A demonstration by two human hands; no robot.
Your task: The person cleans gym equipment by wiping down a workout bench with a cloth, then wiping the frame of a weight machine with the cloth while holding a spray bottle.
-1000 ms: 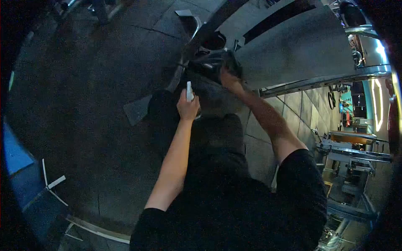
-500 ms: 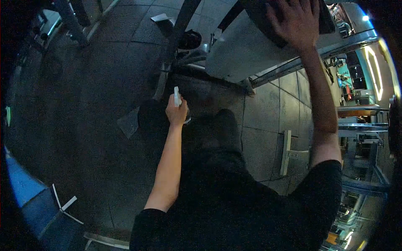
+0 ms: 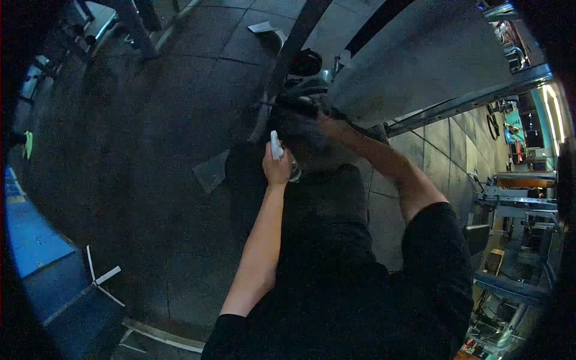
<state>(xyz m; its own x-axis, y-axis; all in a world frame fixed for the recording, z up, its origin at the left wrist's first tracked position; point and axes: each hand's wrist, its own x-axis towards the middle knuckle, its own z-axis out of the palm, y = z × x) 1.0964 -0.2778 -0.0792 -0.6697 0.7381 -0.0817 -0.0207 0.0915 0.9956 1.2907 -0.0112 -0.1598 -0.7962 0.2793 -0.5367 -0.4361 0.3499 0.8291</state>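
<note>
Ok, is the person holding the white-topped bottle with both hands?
No, only the left hand is wrapped around the white-topped bottle; the blurred right hand is apart from it.

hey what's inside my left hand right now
Your left hand grips what looks like a spray bottle: its white head and some clear body show. The hand covers the middle, so that can't be seen.

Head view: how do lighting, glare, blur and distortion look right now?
Head view: floor dim and grainy; head view: right hand blurred, left hand and bottle clearer; head view: light strip glaring near right edge; head view: fisheye-like curving, black corners.
</note>
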